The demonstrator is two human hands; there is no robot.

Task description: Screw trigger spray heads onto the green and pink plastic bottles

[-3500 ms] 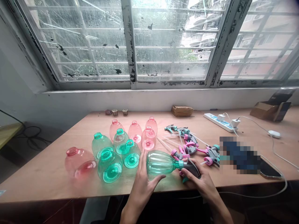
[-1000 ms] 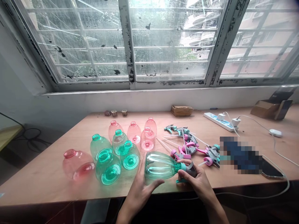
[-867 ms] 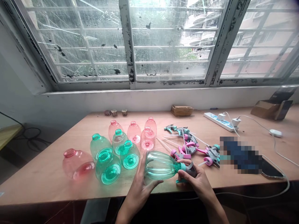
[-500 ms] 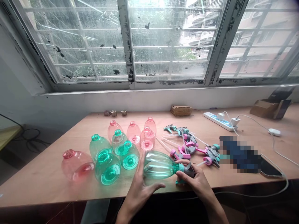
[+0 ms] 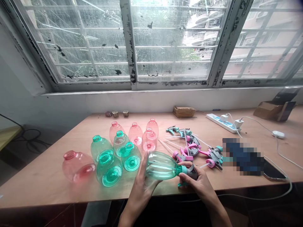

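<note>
Your left hand (image 5: 142, 187) has just drawn its thumb in against the green bottle (image 5: 161, 165); half a second ago that thumb stuck out past it. Compared with a few seconds ago, your right hand (image 5: 198, 178) also sits closer to the teal collar (image 5: 183, 169). My reading is that the bottle is now steadier between the two, better able to resist any twist at the neck.

Your hands are apart, one clamped around the bottle's base end, the other around its grey spray head (image 5: 193, 173). The bottle lies sideways between them, near the front edge of the desk (image 5: 47, 183).

As for containers, no liquid shows in the one you hold (I can't make out a tube through the ribbed wall). To your left stand four headless green bottles (image 5: 109, 171) and five pink bottles (image 5: 79, 167), necks open; their darker rounds look like bases rather than contents. The loose spray heads (image 5: 193, 152) lie heaped to the right. What the brown box (image 5: 184, 112) holds, you can't tell from here.
</note>
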